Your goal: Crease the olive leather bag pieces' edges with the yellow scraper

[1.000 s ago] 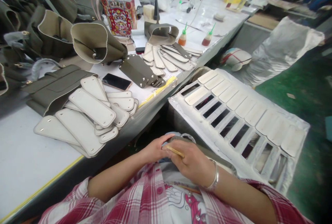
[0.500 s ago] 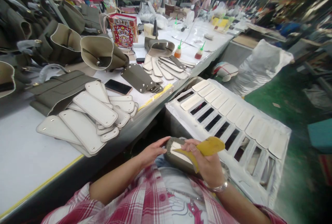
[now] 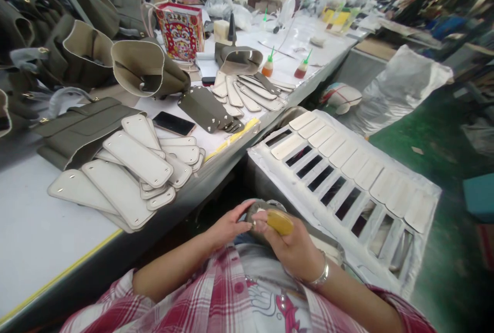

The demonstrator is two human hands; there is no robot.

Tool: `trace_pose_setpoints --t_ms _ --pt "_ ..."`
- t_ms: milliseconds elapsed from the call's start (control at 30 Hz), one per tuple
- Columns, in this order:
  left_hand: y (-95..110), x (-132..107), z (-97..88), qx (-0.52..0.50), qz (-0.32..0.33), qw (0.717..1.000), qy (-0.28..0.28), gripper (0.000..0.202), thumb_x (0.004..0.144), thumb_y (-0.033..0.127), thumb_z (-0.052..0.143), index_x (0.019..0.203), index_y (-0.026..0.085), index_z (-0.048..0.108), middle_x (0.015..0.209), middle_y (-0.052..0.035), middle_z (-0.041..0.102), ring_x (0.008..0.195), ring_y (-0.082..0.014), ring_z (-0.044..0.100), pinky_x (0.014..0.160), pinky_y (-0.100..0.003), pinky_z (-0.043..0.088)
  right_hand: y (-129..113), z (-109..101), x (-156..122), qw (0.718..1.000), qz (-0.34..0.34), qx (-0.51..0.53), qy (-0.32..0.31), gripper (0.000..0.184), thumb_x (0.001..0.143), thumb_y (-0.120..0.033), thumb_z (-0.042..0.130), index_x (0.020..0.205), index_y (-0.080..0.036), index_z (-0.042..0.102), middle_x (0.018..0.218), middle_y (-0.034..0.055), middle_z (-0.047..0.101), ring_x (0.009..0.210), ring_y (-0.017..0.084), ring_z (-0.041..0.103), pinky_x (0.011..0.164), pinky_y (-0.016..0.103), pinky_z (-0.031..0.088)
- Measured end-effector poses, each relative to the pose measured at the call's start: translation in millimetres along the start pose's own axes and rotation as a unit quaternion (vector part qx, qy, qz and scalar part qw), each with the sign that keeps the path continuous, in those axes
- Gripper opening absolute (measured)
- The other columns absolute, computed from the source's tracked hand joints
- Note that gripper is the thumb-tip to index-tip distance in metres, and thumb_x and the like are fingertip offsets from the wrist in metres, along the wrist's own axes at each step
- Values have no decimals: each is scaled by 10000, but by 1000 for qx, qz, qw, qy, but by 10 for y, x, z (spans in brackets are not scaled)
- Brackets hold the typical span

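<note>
Close to my body, both hands work on an olive-grey leather piece with a pale inner face. My left hand grips its left end, fingers curled round the edge. My right hand, with a silver bracelet on the wrist, is closed on a flat yellow scraper whose blade lies against the piece. Most of the leather piece is hidden under my fingers.
A white worktable on my left carries a fan of pale oblong panels, a phone, olive bags and two glue bottles. To my right a foil-covered rack holds more pale panels. A green floor lies beyond.
The yellow scraper, raised and swung out to the right half a second ago, is back down on the leather piece. My left hand stays on the piece's left end.
</note>
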State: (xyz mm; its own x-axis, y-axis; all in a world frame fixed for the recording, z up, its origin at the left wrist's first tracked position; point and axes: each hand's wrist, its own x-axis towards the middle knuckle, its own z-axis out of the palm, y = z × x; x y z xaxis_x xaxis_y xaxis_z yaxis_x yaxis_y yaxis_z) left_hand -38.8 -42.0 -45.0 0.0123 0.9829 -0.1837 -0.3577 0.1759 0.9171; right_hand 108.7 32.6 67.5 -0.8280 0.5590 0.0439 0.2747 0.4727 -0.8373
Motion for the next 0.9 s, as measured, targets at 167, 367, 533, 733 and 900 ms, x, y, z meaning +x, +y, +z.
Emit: trace_pose_setpoints --t_ms 167,367,533,733,900 --pt "29 3 -9 30 12 999 -6 639 716 192 613 1312 209 382 1350 -55 422 1235 -247 363 1046 -381 238 97 -40 15 998 13 21 54 161 864 -233 458 941 -219 599 794 9 637 746 147 601 726 290 498" --pt "-24 8 -5 -36 -11 999 -21 579 732 186 574 1288 236 421 1351 -33 428 1241 -239 363 1053 -381 233 55 -179 -143 978 23 120 170 158 869 -262 475 935 -179 592 760 29 641 744 162 614 720 318 525" --pt "-62 17 75 8 -6 1000 16 553 779 278 559 1305 226 395 1355 -38 423 1233 -230 378 1058 -373 237 68 -339 -299 972 36 113 201 178 871 -294 484 951 -184 599 792 38 632 779 174 609 753 347 519" --pt "-35 47 163 96 2 995 36 562 785 273 543 1318 234 368 1365 -36 411 1241 -220 368 1064 -350 231 216 -696 -616 967 82 72 231 274 876 -360 450 1092 -212 532 890 48 623 853 204 598 792 378 495" --pt "54 27 173 82 -11 996 27 582 762 261 582 1306 209 383 1336 -56 444 1215 -214 401 1049 -338 260 172 -859 -832 976 80 -38 200 244 862 -376 441 1006 -217 557 935 52 602 918 209 558 776 323 471"
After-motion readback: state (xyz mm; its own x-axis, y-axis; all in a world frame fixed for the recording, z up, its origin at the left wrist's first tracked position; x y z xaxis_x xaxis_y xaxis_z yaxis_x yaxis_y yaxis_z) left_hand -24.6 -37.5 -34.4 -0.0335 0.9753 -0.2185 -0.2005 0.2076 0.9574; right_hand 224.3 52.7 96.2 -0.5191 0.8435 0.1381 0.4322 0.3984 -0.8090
